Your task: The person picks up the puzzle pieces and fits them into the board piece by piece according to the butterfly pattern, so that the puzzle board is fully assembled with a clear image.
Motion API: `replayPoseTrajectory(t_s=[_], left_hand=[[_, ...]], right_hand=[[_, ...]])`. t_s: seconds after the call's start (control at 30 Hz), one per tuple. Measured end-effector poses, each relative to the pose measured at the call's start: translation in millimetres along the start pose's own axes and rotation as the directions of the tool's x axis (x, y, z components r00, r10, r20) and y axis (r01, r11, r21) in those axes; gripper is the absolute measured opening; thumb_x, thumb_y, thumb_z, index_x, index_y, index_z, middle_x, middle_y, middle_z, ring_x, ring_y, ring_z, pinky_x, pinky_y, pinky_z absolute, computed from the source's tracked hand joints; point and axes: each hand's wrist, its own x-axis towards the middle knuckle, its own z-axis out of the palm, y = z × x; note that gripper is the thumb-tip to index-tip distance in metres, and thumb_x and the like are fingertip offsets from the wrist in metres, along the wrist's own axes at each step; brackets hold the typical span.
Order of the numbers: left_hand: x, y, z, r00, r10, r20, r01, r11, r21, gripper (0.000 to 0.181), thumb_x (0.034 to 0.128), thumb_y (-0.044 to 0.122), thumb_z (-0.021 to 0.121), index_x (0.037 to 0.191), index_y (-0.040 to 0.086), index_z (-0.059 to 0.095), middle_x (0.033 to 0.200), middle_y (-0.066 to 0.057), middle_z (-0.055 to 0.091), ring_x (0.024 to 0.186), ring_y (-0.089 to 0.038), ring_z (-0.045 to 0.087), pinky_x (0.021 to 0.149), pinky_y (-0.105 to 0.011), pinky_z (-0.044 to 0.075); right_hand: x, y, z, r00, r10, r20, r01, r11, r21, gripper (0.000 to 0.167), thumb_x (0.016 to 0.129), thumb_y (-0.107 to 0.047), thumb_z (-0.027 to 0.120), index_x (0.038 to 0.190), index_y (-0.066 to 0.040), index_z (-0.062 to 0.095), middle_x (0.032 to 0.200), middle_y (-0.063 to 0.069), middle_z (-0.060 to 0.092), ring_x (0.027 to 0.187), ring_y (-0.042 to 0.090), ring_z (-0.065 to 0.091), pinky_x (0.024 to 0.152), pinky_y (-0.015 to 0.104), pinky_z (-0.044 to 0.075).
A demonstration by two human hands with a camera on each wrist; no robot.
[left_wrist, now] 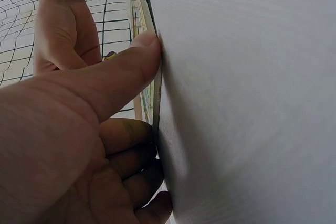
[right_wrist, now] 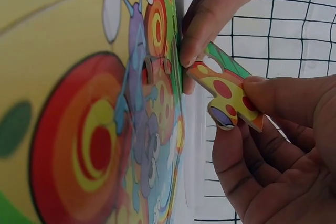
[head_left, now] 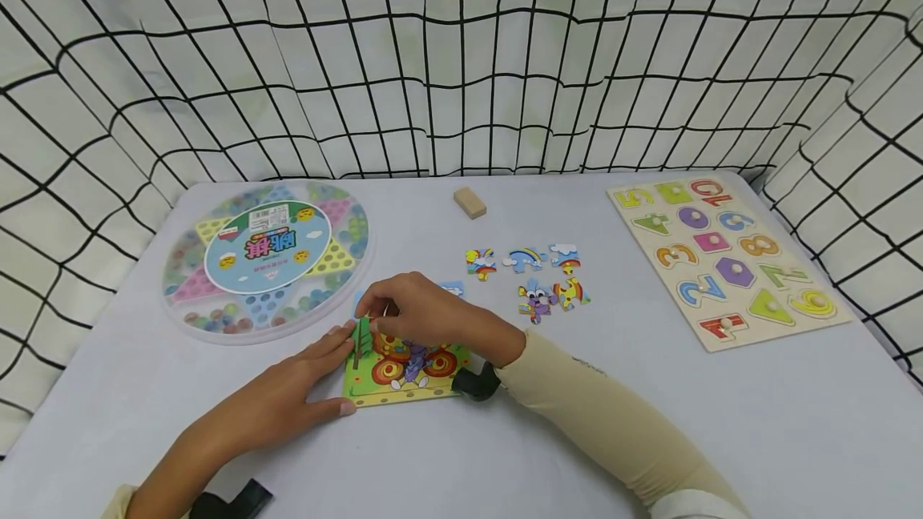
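In the head view a jigsaw puzzle board (head_left: 433, 392) lies on the white table, with a cartoon of wheels and a purple figure. My left hand (head_left: 277, 403) is at its left side, thumb and fingertips touching the edge; the left wrist view shows the thumb (left_wrist: 131, 64) along that edge. Above the board, my right hand (head_left: 425, 311) pinches a puzzle piece (right_wrist: 223, 87) between thumb and fingers. The piece is red-spotted yellow with a green strip, tilted and raised off the board in the right wrist view. My right hand hides much of the board's upper part from the head camera.
Several loose puzzle pieces (head_left: 525, 259) lie right of the board. A wooden block (head_left: 470, 203) is farther back. On the left sits a round, clear-covered game set (head_left: 267, 259); on the right, a number-and-shape peg board (head_left: 728, 259). Black netting (head_left: 461, 74) surrounds the table's back and sides.
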Motion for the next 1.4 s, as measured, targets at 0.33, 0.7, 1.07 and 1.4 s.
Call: replayPoseTrajectory(t_s=[0.33, 0.7, 1.07, 1.4], left_hand=[[0.9, 1.1, 0.1, 1.000, -0.010, 0.001, 0.010, 1.000, 0.007, 0.087, 0.0851, 0.051, 0.069, 0.147, -0.001, 0.038, 0.158, -0.014, 0.025, 0.143, -0.037, 0.022, 0.105, -0.057, 0.033], [0.7, 1.2, 1.8, 1.000, -0.020, 0.007, 0.020, 1.000, 0.005, 0.088, 0.0856, 0.052, 0.068, 0.148, -0.002, 0.037, 0.158, -0.017, 0.023, 0.143, -0.039, 0.021, 0.105, -0.058, 0.033], [0.7, 0.8, 0.3, 1.000, -0.011, 0.012, 0.011, 1.000, 0.006, 0.089, 0.0867, 0.053, 0.066, 0.149, -0.001, 0.034, 0.159, -0.016, 0.021, 0.143, -0.038, 0.020, 0.106, -0.058, 0.031], [-1.8, 0.9, 1.8, 1.000, 0.004, -0.005, -0.004, 1.000, 0.001, 0.086, 0.0872, 0.050, 0.068, 0.149, 0.000, 0.035, 0.160, -0.008, 0.019, 0.144, -0.036, 0.020, 0.106, -0.056, 0.032]], right_hand=[[4.3, -1.2, 4.9, 0.999, 0.025, 0.025, -0.024, 0.999, -0.042, 0.014, 0.093, -0.004, 0.065, 0.105, -0.008, 0.070, 0.086, -0.006, 0.065, 0.077, 0.003, 0.058, 0.071, 0.012, 0.047], [7.3, 0.9, 10.4, 0.999, 0.029, 0.039, -0.025, 0.995, -0.092, 0.017, 0.093, -0.005, 0.066, 0.109, -0.010, 0.070, 0.087, -0.005, 0.066, 0.078, 0.002, 0.057, 0.071, 0.011, 0.046], [10.8, 0.0, 12.7, 0.998, 0.058, 0.028, -0.054, 0.991, -0.119, 0.017, 0.092, -0.005, 0.066, 0.108, -0.010, 0.070, 0.086, -0.007, 0.065, 0.076, 0.003, 0.057, 0.068, 0.012, 0.046], [8.7, -1.5, 9.7, 0.990, 0.122, 0.077, -0.102, 0.970, -0.220, 0.024, 0.092, -0.010, 0.067, 0.116, -0.011, 0.070, 0.090, -0.006, 0.060, 0.080, 0.007, 0.053, 0.070, 0.016, 0.044]])
